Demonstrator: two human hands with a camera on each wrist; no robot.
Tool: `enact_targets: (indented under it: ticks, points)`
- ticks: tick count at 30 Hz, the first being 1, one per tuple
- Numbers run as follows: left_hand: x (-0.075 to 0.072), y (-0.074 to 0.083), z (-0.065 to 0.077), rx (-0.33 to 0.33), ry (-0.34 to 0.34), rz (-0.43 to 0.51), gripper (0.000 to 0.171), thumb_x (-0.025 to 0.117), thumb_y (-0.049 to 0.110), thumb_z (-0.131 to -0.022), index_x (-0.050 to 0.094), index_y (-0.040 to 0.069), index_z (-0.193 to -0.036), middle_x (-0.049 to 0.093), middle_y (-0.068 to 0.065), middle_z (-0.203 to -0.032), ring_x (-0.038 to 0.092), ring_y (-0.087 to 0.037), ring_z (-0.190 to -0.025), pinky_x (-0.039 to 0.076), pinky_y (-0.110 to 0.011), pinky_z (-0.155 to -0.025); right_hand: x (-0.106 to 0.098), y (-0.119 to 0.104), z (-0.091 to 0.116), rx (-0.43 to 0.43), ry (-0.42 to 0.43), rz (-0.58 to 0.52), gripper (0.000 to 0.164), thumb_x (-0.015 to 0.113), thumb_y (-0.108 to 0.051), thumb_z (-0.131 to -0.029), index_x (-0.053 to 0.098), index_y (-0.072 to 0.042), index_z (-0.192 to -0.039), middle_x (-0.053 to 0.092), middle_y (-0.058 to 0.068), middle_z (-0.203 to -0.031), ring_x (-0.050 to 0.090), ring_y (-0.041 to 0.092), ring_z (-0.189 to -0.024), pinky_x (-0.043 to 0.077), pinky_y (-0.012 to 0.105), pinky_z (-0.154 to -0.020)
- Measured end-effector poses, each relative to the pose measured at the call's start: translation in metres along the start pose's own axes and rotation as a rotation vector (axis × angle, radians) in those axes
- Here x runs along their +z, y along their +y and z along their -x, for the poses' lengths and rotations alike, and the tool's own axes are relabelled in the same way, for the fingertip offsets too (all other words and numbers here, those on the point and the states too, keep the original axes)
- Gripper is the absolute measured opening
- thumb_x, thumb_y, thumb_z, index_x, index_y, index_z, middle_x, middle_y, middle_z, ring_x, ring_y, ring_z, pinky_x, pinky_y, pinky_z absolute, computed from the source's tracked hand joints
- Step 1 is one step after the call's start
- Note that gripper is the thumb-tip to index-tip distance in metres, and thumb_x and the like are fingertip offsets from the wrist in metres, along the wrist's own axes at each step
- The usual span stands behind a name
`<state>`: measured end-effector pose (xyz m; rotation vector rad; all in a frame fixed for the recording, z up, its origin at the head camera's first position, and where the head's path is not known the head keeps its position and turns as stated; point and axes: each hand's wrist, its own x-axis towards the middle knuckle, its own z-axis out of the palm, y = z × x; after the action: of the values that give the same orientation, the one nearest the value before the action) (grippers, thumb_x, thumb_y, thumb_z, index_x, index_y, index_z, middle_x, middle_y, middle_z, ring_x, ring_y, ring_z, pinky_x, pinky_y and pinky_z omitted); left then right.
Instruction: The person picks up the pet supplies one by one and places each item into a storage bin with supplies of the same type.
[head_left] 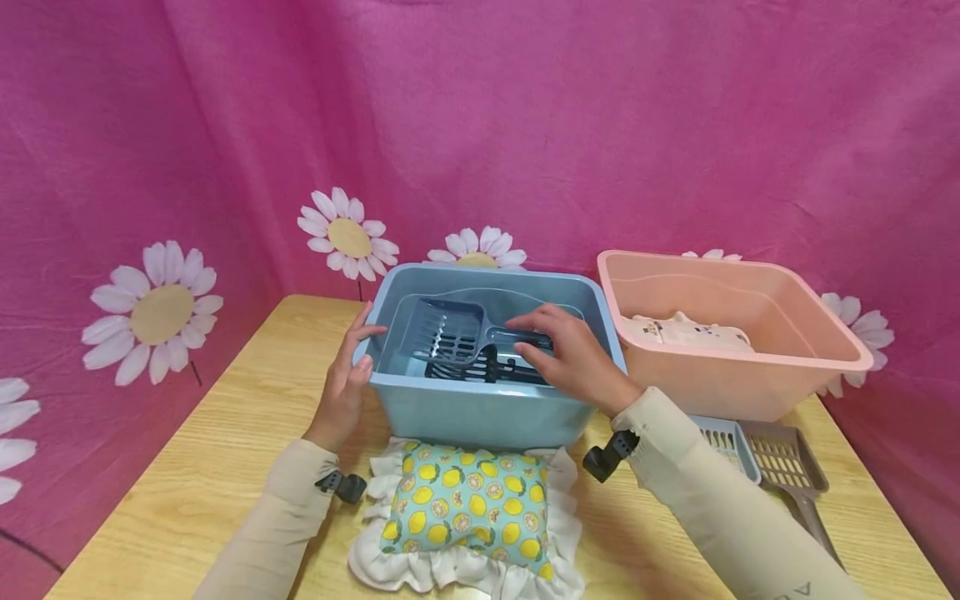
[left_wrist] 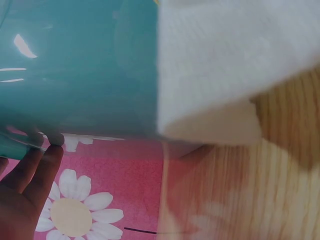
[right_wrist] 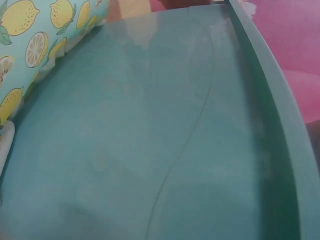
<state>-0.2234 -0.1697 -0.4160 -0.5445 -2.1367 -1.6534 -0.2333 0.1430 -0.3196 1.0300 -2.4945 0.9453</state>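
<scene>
A light-blue plastic litter box (head_left: 480,412) stands at the middle of the table. My left hand (head_left: 343,379) rests at its left end, index finger over the rim; in the left wrist view its straight fingers (left_wrist: 42,175) lie by the outer wall. Inside lie a dark-blue slotted litter scoop (head_left: 453,329) and a black slotted scoop (head_left: 487,367) under it. My right hand (head_left: 573,350) reaches into the box over the blue scoop's handle, thumb and index finger apart on either side of it. The palm hides the handle's end. The right wrist view shows only the box's wall (right_wrist: 150,125).
A lemon-print cushion (head_left: 468,504) with white ruffles lies before the box. At the right stands a peach litter box (head_left: 720,383) with a whitish printed cloth item (head_left: 686,332) inside. A grey-blue scoop (head_left: 731,442) and a brown scoop (head_left: 787,458) lie before it. A pink daisy curtain (head_left: 525,125) hangs behind.
</scene>
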Motion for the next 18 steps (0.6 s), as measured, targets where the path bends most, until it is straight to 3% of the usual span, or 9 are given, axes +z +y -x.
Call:
enact_targets:
  ticks: [10, 14, 18]
  points:
    - [-0.0016, -0.0025, -0.0015, 0.018, 0.006, 0.001, 0.046, 0.04, 0.023, -0.09, 0.045, 0.015, -0.135, 0.02, 0.001, -0.16, 0.015, -0.017, -0.145, 0.016, -0.071, -0.107, 0.0055, -0.0022, -0.0058, 0.036, -0.052, 0.028, 0.028, 0.066, -0.01, -0.089, 0.067, -0.005, -0.117, 0.062, 0.008, -0.105, 0.055, 0.018, -0.081, 0.045, 0.031, -0.068]
    - [-0.001, -0.0025, -0.002, 0.021, 0.007, 0.011, 0.046, 0.04, 0.024, -0.09, 0.046, 0.016, -0.135, 0.02, 0.003, -0.16, 0.015, -0.016, -0.145, 0.019, -0.07, -0.106, 0.0058, -0.0018, -0.0037, 0.045, -0.053, 0.032, 0.029, 0.066, -0.009, -0.089, 0.067, -0.003, -0.118, 0.062, 0.01, -0.105, 0.057, 0.024, -0.083, 0.045, 0.032, -0.068]
    - [-0.001, -0.0034, -0.0009, 0.012, 0.006, 0.013, 0.046, 0.04, 0.025, -0.091, 0.046, 0.016, -0.135, 0.02, 0.006, -0.159, 0.015, -0.016, -0.145, 0.02, -0.071, -0.105, 0.0078, -0.001, -0.0019, 0.038, -0.038, 0.041, 0.029, 0.067, -0.009, -0.088, 0.067, -0.003, -0.117, 0.061, 0.009, -0.104, 0.056, 0.021, -0.081, 0.045, 0.031, -0.067]
